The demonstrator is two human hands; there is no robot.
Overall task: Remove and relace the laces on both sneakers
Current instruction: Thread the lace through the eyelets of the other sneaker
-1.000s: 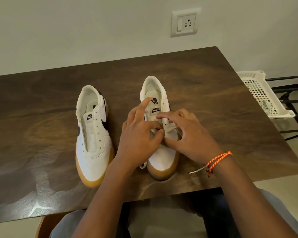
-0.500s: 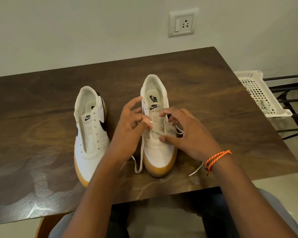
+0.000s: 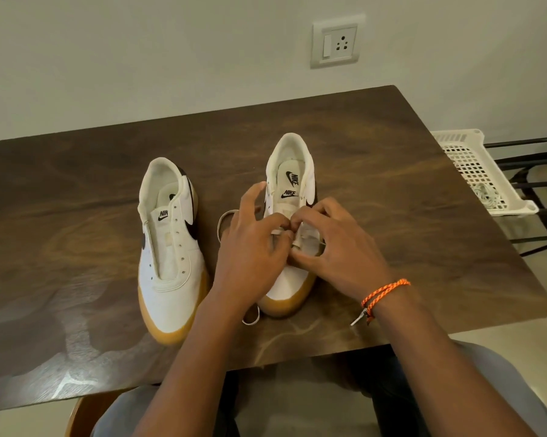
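Two white sneakers with gum soles stand toes toward me on the dark wooden table. The left sneaker has bare eyelets and no lace in it. Over the eyelets of the right sneaker, both hands meet. My left hand pinches the white lace between thumb and forefinger. My right hand pinches the lace at the eyelet row too. One loop of lace lies left of the shoe, and a lace end trails by its toe. The hands hide the lower eyelets.
A white plastic basket sits on a black rack beyond the table's right edge. The wall with a socket plate is behind the table. My knees and a chair edge show below the near table edge.
Both hands have drawn together over the right sneaker's middle eyelets. The lace on the left side now bows out into a loop beside the shoe.
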